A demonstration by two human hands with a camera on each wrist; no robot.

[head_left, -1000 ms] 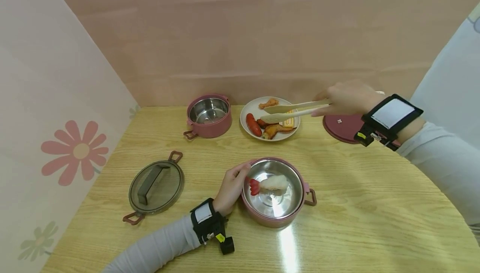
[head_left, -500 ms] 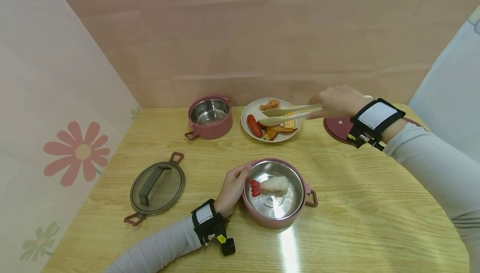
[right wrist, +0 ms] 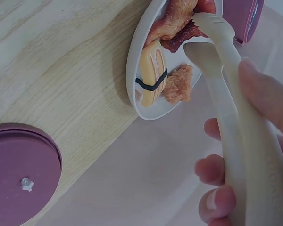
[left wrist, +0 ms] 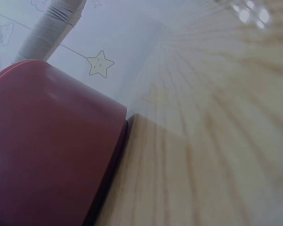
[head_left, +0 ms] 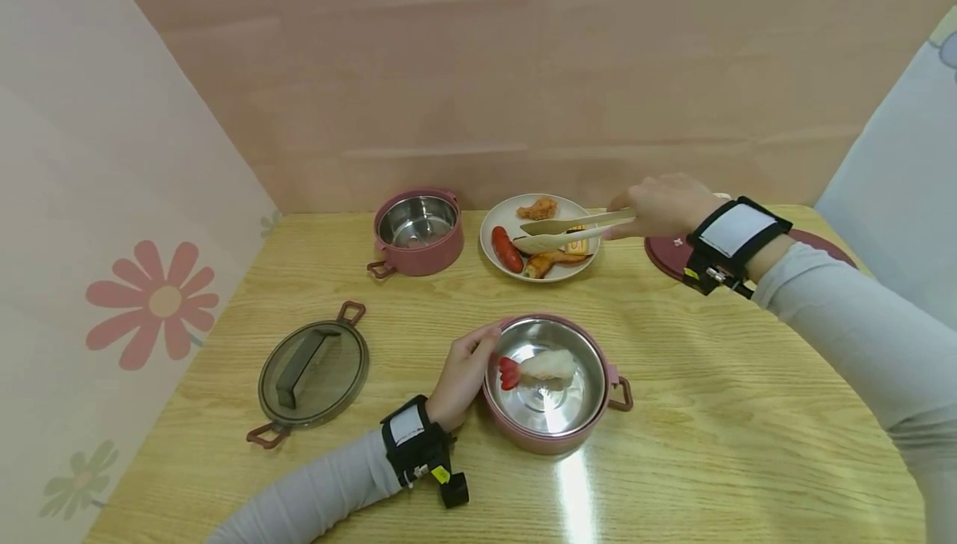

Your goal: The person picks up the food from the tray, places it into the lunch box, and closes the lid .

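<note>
Behind tongs (head_left: 571,229): plate (head_left: 497,216) food partly hidden.

Left hand (head_left: 465,374) is seen at about 6 o'clock in the head view, forearm entering from 7 o'clock, grey sleeve and black wrist strap worn. Fingers are curved, fingertips pointed toward 1 o'clock, thumb uppermost. Right hand (head_left: 661,206) is held at about 2 o'clock, arm extended from 4 o'clock, wrist raised off the bench. Its fingers (right wrist: 216,169) are curled in a grip, thumb laid on top.
</note>
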